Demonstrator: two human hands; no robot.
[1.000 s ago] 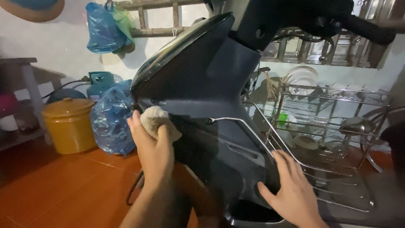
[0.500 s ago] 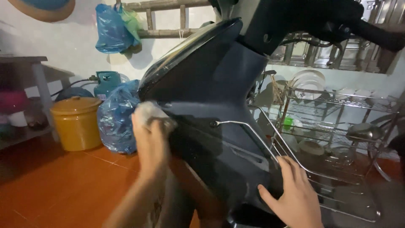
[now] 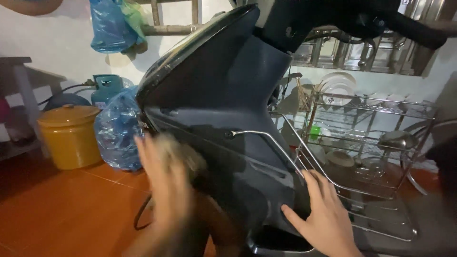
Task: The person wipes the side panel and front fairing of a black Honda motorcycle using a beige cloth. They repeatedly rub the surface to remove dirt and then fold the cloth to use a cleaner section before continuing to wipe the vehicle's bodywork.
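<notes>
A dark grey scooter front panel (image 3: 223, 109) fills the middle of the head view. My left hand (image 3: 164, 181), blurred by motion, presses a pale cloth (image 3: 183, 152) against the panel's lower left side. My right hand (image 3: 326, 216) lies flat with fingers spread on the panel's lower right edge, next to a chrome wire rack (image 3: 285, 152) bolted to the panel. The black handlebar (image 3: 404, 24) reaches across the top right.
A yellow lidded pot (image 3: 69, 135) and a blue plastic bag (image 3: 119, 128) stand on the orange tiled floor (image 3: 57, 209) at left, with a gas cylinder (image 3: 107, 90) behind. A metal dish rack (image 3: 371, 138) with plates and bowls stands at right.
My left hand has slid down the panel with the cloth, from the upper left edge to lower down. My right hand has stayed on the lower right edge.
</notes>
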